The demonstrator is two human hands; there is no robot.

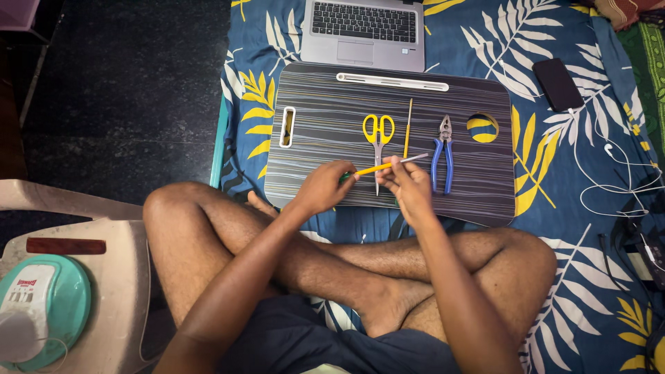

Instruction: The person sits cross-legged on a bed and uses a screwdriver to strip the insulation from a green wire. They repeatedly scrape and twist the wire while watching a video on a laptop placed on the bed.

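My left hand (320,188) grips a thin yellow stick-like tool (374,167) with a green end, held over the near edge of a striped lap desk (325,104). My right hand (409,187) pinches the same tool near its grey tip. Just beyond my hands lie yellow-handled scissors (378,131), a thin yellow rod (408,128) and blue-handled pliers (443,149), side by side on the desk. My crossed bare legs are below the desk.
A grey laptop (365,31) sits behind the desk on a blue leaf-print sheet (568,159). A black phone (557,84) and white earphone cable (616,173) lie at the right. A plastic chair with a teal device (41,305) stands at the lower left.
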